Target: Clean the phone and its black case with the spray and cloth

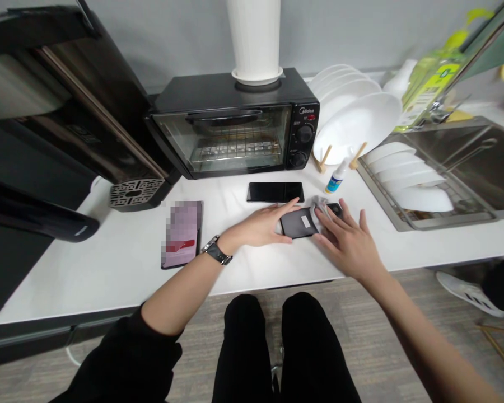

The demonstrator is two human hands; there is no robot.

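Dark-backed phone (294, 225) lies flat on the white counter (252, 268) between our two hands, back side up, with a small white label near its middle and its camera end toward the right. At our far left we see a tall black appliance with a slotted drip tray (140, 189). Next comes a phone with a pinkish screen (187, 226), face up on the counter, partly hidden by pixelation. Our left hand (266, 225), with a dark-strapped watch (217, 249) at the wrist, is open: its thumb and fingers spread around the left end of the phone, at the edges. Beyond it stands a black toaster oven (235, 137) with a white pot (257, 39) on top, and just in front of the oven lies a black phone (275, 192), screen up. On the phone between our hands sits a crumpled greyish cloth (318, 202), and our right hand (345, 239) is open, palm down, fingers spread over cloth and phone; we cannot tell whether any fingers pinch the cloth. Just beyond that hand stands a small spray bottle (336, 177), then white plates (357, 126) upright in a wooden rack (358, 157), and farther right, bowls (420, 198) at the sink (474, 165).
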